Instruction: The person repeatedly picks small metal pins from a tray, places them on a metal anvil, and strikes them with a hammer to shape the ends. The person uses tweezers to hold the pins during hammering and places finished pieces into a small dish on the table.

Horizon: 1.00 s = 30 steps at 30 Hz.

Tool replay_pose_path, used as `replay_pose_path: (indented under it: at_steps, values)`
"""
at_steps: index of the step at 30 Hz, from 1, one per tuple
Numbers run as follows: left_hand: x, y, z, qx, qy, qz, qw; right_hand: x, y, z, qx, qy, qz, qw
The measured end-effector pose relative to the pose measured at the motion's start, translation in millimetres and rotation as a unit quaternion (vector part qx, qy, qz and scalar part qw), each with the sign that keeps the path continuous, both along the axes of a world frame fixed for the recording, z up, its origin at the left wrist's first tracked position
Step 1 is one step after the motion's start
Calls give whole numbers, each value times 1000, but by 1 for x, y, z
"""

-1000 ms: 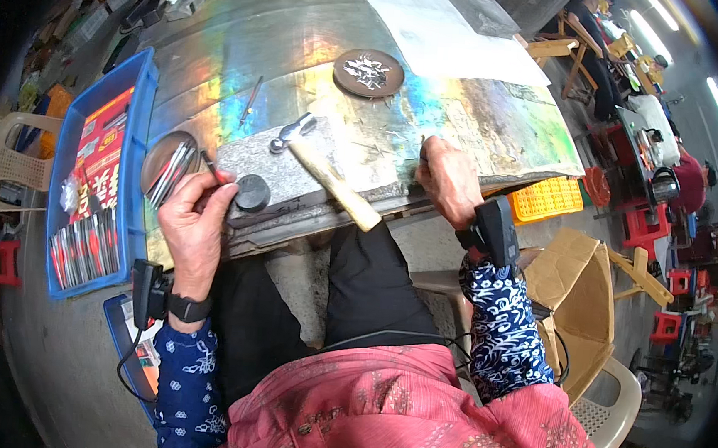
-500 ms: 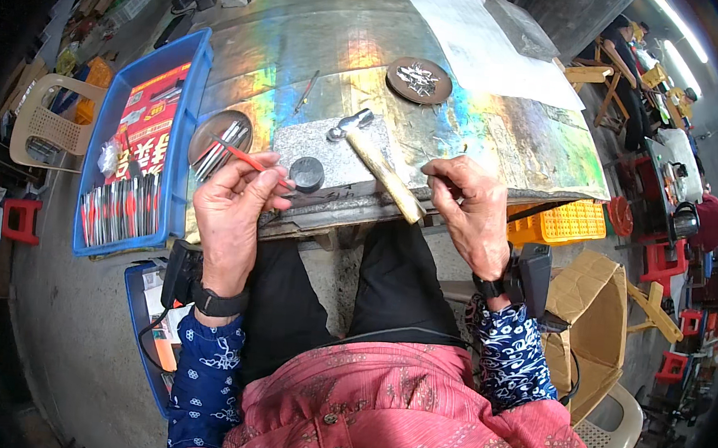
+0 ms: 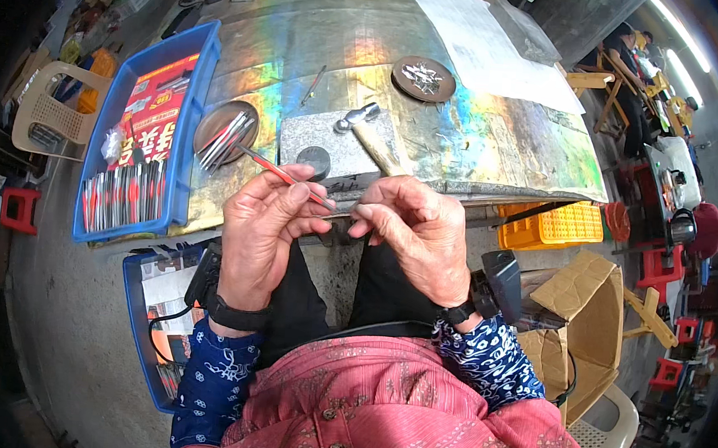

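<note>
My left hand (image 3: 262, 238) pinches a slim red-and-silver rod (image 3: 273, 168) between thumb and fingers, tilted down to the right. Close beside its near end is my right hand (image 3: 420, 237), thumb and fingertips closed; whether anything small is in them is hidden. Beyond the hands, a grey stone slab (image 3: 296, 136) lies on the table with a round black block (image 3: 315, 162) on it. A hammer (image 3: 374, 144) rests with its head on the slab, its handle running toward my right hand. Left of the slab, a brown dish (image 3: 252, 119) holds several slim silver and red rods (image 3: 225, 141).
A blue tray (image 3: 205, 72) with rows of slim rods and red printed packaging stands at the left. Another brown dish (image 3: 443, 87) holds small silver pieces. White paper (image 3: 503, 63) covers the far right. A yellow crate (image 3: 554, 225) and cardboard box (image 3: 598, 324) are at the right.
My hands have come together over the near table edge, the left moving right with the rod and the right moving left. The view has shifted slightly.
</note>
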State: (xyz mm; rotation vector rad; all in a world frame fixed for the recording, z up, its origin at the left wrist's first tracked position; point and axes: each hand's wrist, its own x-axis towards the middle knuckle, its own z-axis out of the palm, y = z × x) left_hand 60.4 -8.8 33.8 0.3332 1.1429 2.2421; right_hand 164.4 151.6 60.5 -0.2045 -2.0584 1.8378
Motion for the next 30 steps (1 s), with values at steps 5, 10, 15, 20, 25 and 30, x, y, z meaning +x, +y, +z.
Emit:
replay_pose_path:
  at_steps: [5, 10, 15, 20, 25, 30]
  values:
    - [6, 0, 0, 39, -37, -16, 998, -1, -11, -1, -77, 13, 21, 997]
    - [9, -1, -1, 61, -62, -24, 996, -4, -17, -7, -43, 51, -1, 998]
    - [9, -1, -3, 82, -75, -32, 993, -4, -20, -12, -62, 44, -8, 997]
    - [10, -1, -4, 98, -82, -28, 991, -2, -23, -13, -85, 32, -14, 996]
    - [11, -1, -4, 95, -83, -24, 992, -3, -26, -15, -95, 35, -27, 994]
    - [15, 2, -2, 75, -55, 1, 996, -4, -32, -19, -102, 44, -51, 993]
